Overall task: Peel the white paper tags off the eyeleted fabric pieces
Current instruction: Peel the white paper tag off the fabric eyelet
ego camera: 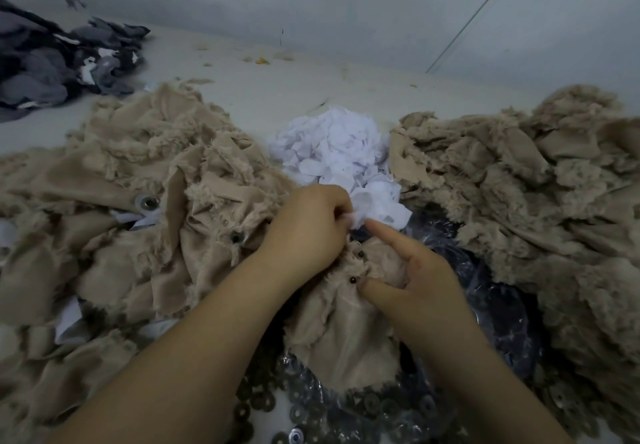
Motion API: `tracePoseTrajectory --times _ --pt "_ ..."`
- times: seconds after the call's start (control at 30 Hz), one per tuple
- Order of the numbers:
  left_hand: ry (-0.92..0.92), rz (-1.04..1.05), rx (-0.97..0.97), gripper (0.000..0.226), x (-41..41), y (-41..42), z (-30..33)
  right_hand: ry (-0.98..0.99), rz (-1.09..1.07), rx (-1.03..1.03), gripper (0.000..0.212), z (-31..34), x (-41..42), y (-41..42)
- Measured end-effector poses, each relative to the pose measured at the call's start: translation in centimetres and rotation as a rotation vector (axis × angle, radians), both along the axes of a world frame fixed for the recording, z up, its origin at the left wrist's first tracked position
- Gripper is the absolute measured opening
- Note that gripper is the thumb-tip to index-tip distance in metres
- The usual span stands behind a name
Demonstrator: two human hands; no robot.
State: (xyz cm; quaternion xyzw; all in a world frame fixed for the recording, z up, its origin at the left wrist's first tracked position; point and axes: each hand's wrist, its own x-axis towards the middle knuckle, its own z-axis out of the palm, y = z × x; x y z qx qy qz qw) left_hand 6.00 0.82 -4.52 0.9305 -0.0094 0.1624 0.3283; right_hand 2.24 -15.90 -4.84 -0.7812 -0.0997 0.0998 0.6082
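table-top (242, 97): left hand (308, 225) pinches crumpled tag (377, 206).

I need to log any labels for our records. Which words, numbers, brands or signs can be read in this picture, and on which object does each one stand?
No readable text anywhere.
White paper tags: look blank, no print to make out.
Beige fabric pieces: no labels visible.
Metal eyelets: too small and blurred to show any marking.

Bare tabletop (294, 73) beyond paper heap (332, 146); fabric piles (156, 153) L/R.
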Motion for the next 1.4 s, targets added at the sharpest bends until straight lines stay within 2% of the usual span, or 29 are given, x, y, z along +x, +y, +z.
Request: tracePoseTrajectory --times 0.07,0.2,0.3,0.37,0.47,0.5,0.63,0.73,0.83,0.9,1.0,1.1,1.23,1.33,1.4 --pt "-0.050 -0.048 -0.098 0.016 -0.9 0.5 0.4 -0.010 0.018 -0.007 0.073 0.1 0.0 0.1" --pt "0.055 -0.142 -0.363 0.019 -2.2 1.2 0.9 -0.049 0.078 -0.050 0.081 0.3 0.0 0.0" --pt "0.054 -0.189 -0.427 0.017 -2.7 1.1 1.1 -0.098 0.116 -0.127 0.081 0.5 0.3 0.1" --pt "0.057 -0.228 -0.475 0.018 -2.6 0.8 1.3 -0.080 0.136 -0.148 0.074 0.8 0.9 0.4" --pt "0.039 -0.227 -0.530 0.021 -2.1 0.2 1.6 -0.004 0.157 -0.179 0.040 1.4 1.8 1.1" --pt "0.020 -0.210 -0.540 0.021 -1.8 0.1 1.6 0.044 0.159 -0.172 0.035 1.5 1.9 1.1" --pt "-0.084 -0.097 -0.604 0.021 -0.7 0.1 1.7 0.102 0.143 -0.159 0.030 1.2 2.0 0.9" --pt "-0.145 -0.044 -0.596 0.022 -0.3 0.4 1.6 0.036 0.089 -0.223 0.039 0.9 1.6 0.4" --pt "-0.112 -0.125 -0.518 0.015 -0.6 0.7 1.5 -0.016 0.059 -0.280 0.051 0.7 0.9 0.1" --pt "-0.013 -0.222 -0.384 0.007 -1.0 0.8 1.5 -0.058 0.071 -0.326 0.055 0.6 0.5 -0.2" --pt "0.227 -0.343 -0.250 0.029 -1.5 1.2 1.9 -0.080 0.042 -0.325 0.049 0.4 0.6 -0.7" --pt "0.308 -0.422 -0.202 0.026 -1.7 1.3 2.7 -0.040 0.028 -0.306 0.053 0.1 0.9 -1.0" --pt "0.316 -0.387 -0.076 0.004 -1.4 1.0 3.1 -0.051 0.035 -0.296 0.050 0.2 0.9 -1.0" --pt "0.307 -0.329 -0.097 0.013 -1.0 1.2 2.9 -0.039 0.053 -0.267 0.045 0.2 1.0 -1.2" --pt "0.207 -0.227 -0.164 0.014 -0.5 1.6 2.7 -0.043 0.075 -0.275 0.043 0.4 1.0 -1.2"
